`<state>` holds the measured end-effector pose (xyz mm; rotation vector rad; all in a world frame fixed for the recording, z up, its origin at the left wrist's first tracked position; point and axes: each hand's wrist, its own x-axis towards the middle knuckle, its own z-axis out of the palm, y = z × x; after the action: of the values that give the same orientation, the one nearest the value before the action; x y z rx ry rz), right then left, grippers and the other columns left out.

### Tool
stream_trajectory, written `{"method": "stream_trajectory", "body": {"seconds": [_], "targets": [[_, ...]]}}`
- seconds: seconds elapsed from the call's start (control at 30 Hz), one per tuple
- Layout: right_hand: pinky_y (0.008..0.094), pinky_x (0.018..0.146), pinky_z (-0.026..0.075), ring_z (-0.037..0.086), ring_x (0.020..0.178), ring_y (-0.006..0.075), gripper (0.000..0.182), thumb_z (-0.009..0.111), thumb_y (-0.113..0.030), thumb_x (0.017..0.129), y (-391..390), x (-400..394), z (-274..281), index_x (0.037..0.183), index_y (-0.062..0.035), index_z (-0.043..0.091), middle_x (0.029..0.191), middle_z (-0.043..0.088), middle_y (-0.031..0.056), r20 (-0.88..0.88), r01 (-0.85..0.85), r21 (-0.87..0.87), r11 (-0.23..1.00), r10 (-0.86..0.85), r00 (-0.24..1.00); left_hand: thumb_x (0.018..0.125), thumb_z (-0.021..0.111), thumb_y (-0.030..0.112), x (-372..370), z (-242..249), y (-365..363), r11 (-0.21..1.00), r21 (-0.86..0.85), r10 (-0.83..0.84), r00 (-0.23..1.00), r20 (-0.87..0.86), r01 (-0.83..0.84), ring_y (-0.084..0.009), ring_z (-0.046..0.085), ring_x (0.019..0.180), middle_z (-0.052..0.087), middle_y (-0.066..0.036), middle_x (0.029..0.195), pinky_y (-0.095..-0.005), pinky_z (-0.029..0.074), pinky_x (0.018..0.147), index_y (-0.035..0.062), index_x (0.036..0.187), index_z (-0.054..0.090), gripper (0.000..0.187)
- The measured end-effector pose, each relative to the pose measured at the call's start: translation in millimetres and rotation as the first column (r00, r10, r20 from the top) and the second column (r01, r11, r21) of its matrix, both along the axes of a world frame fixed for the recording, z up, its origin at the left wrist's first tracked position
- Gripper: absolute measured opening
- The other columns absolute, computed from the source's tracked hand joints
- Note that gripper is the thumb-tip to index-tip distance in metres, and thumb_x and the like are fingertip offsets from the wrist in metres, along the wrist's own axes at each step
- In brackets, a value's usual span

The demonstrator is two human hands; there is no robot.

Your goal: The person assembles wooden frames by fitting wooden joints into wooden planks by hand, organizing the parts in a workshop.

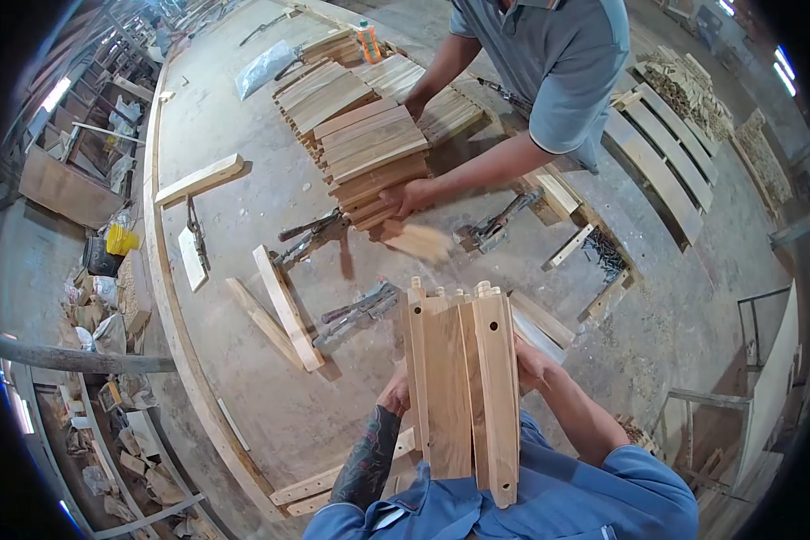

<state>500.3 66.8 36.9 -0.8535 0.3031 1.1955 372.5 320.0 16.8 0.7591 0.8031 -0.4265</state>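
A bundle of wooden boards stands upright close to my body, with round dowel ends showing at its top. Drilled holes mark the outer rails of the bundle. My left hand presses against its left side and my right hand against its right side; the fingers of both are partly hidden behind the wood. Just beyond the bundle, a metal clamp rests on the table. To the right of the bundle lie loose light strips.
Across the worktable, a co-worker's hand grips a large stack of boards. A blurred piece of wood is near it. More clamps, loose rails, dark screws and an orange bottle lie around.
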Motion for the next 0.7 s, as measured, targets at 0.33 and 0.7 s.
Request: {"method": "stream_trajectory", "body": {"seconds": [0.33,0.7], "targets": [[0.0329,0.093,0.053,0.061,0.111,0.0155,0.056,0.064,-0.030,0.091,3,-40,26,0.139,-0.0087,0.044,0.126,0.059,0.0056,0.113,-0.044,0.006,0.999,0.043,0.993,0.099,0.055,0.029,-26,-10,-8,0.992,-0.093,0.093,0.994,0.054,-0.088,-0.0126,0.062,0.099,0.060,-0.001,0.121,-0.0294,0.055,0.083,0.0080,0.132,0.051,0.040],[0.0346,0.094,0.052,0.059,0.114,0.0147,0.063,0.065,-0.041,0.091,-8,-56,5,0.139,-0.0080,0.043,0.128,0.058,0.0072,0.168,-0.097,0.041,0.994,0.089,0.982,0.099,0.056,0.027,-60,-1,-14,0.984,-0.137,0.129,0.987,0.092,-0.116,-0.0151,0.063,0.098,0.060,-0.002,0.118,-0.0316,0.057,0.078,0.0103,0.131,0.051,0.037]]}}
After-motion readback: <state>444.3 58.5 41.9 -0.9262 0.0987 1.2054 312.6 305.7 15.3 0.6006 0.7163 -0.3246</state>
